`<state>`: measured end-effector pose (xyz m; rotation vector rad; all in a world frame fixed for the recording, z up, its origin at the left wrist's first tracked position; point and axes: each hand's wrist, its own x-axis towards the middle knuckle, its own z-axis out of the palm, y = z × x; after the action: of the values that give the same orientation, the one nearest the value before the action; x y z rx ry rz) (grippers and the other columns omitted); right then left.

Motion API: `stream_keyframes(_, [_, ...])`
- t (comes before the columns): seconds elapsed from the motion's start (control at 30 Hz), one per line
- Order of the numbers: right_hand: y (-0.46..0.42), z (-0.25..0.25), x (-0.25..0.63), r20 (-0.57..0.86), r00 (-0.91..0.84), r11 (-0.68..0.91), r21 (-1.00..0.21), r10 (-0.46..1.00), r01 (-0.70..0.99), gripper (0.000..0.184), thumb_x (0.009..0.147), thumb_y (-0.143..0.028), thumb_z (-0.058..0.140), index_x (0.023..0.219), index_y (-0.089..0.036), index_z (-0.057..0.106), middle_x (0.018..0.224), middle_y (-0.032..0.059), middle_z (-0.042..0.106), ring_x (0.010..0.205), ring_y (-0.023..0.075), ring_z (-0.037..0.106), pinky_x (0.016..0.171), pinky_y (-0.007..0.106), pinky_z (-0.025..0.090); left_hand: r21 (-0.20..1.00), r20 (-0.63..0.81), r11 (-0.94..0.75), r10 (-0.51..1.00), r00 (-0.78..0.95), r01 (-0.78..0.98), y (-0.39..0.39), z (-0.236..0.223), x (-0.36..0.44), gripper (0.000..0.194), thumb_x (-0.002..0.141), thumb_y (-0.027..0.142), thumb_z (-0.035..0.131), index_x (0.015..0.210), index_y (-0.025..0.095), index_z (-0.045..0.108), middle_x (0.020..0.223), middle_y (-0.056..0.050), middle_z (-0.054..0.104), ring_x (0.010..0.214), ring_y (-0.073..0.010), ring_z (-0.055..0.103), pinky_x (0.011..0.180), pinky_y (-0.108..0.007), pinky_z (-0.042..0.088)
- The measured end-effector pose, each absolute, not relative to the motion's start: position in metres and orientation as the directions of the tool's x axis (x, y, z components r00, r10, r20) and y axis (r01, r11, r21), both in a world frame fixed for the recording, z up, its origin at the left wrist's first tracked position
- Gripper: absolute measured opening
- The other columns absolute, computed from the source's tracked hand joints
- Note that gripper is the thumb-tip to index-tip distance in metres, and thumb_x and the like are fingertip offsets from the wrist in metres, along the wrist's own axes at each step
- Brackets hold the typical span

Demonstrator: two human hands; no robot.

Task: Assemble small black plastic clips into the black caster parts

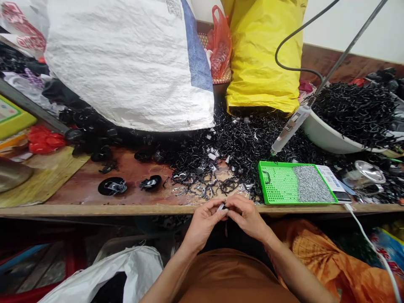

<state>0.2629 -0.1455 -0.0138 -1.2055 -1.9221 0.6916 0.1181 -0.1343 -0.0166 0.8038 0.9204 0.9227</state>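
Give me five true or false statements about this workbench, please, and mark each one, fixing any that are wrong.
1. The left hand and right hand meet at a small part. True.
2. The corded tool hangs tip down by the tray. True.
3. Silver pieces cover the whole tray. False: the silver pieces lie only in its right portion.
4. The yellow sack is left of the white sack. False: the yellow sack is to the right of the white sack.
5. The bowl is heaped with black pieces. True.
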Motion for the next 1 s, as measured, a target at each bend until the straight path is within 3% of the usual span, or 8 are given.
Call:
stream_keyframes(0.2, [-0.134, -0.003, 0.280, 0.186, -0.469, 0.435, -0.745, 0.864, 0.506, 0.008, 0.079, -0.017, 0.052, 0.079, -0.017, 0.060, 0.078, 0.0021, 0.061, 0.075, 0.0119, 0.054, 0.070, 0.022, 0.042, 0.831, -0.350, 0.485, 0.838, 0.419, -0.274, -0.136, -0.016, 0.112, 0.027, 0.057, 0.018, 0.072, 0.083, 0.014, 0.066, 0.077, -0.004, 0.066, 0.065, -0.0126, 0.058, 0.065, -0.024, 0.047])
stream_keyframes(0.3, [-0.118, 0.003, 0.290, 0.153, -0.400, 0.391, -0.676, 0.904, 0.625, 0.013, 0.082, -0.016, 0.047, 0.079, -0.017, 0.060, 0.076, 0.0014, 0.060, 0.073, 0.0110, 0.055, 0.070, 0.021, 0.041, 0.815, -0.390, 0.507, 0.838, 0.382, -0.280, -0.137, -0.016, 0.112, 0.030, 0.056, 0.017, 0.073, 0.085, 0.014, 0.064, 0.071, -0.002, 0.064, 0.061, -0.0120, 0.059, 0.066, -0.024, 0.047])
stream_keyframes(0.37, [-0.109, 0.006, 0.296, 0.145, -0.285, 0.316, -0.565, 0.947, 0.762, 0.016, 0.083, -0.014, 0.044, 0.081, -0.016, 0.060, 0.078, 0.0023, 0.060, 0.074, 0.0116, 0.055, 0.070, 0.022, 0.040, 0.810, -0.408, 0.513, 0.840, 0.357, -0.284, -0.138, -0.014, 0.111, 0.033, 0.057, 0.017, 0.072, 0.088, 0.014, 0.063, 0.068, -0.002, 0.064, 0.060, -0.0118, 0.060, 0.066, -0.024, 0.047])
stream_keyframes(0.47, [-0.101, 0.007, 0.298, 0.063, -0.258, 0.264, -0.330, 0.964, 0.906, 0.019, 0.083, -0.014, 0.044, 0.077, -0.017, 0.061, 0.078, 0.0034, 0.059, 0.075, 0.0136, 0.056, 0.068, 0.022, 0.038, 0.802, -0.410, 0.521, 0.836, 0.364, -0.293, -0.138, -0.012, 0.109, 0.034, 0.059, 0.017, 0.070, 0.091, 0.013, 0.061, 0.066, -0.003, 0.066, 0.061, -0.0119, 0.060, 0.066, -0.023, 0.047])
stream_keyframes(0.63, [-0.101, 0.009, 0.290, -0.111, -0.299, 0.298, -0.027, 0.948, 0.954, 0.019, 0.081, -0.013, 0.043, 0.075, -0.016, 0.061, 0.080, 0.0060, 0.058, 0.074, 0.0163, 0.057, 0.061, 0.024, 0.037, 0.774, -0.411, 0.542, 0.823, 0.392, -0.328, -0.137, -0.012, 0.108, 0.026, 0.062, 0.018, 0.067, 0.086, 0.014, 0.058, 0.064, -0.004, 0.066, 0.061, -0.0127, 0.061, 0.066, -0.024, 0.047])
stream_keyframes(0.8, [-0.103, 0.015, 0.289, -0.121, -0.391, 0.397, 0.032, 0.912, 0.917, 0.016, 0.079, -0.010, 0.045, 0.082, -0.014, 0.061, 0.084, 0.0083, 0.058, 0.080, 0.0187, 0.056, 0.066, 0.026, 0.038, 0.757, -0.434, 0.562, 0.814, 0.385, -0.333, -0.137, -0.015, 0.110, 0.026, 0.061, 0.016, 0.067, 0.086, 0.014, 0.058, 0.063, -0.004, 0.066, 0.062, -0.0143, 0.061, 0.065, -0.026, 0.048])
stream_keyframes(1.0, [-0.101, 0.021, 0.285, -0.190, -0.485, 0.501, 0.049, 0.854, 0.864, 0.016, 0.077, -0.011, 0.050, 0.076, -0.013, 0.065, 0.080, 0.0105, 0.062, 0.075, 0.0203, 0.059, 0.063, 0.027, 0.039, 0.747, -0.457, 0.570, 0.814, 0.357, -0.342, -0.134, -0.014, 0.112, 0.026, 0.058, 0.015, 0.069, 0.082, 0.013, 0.058, 0.062, -0.002, 0.063, 0.062, -0.0150, 0.061, 0.062, -0.026, 0.048])
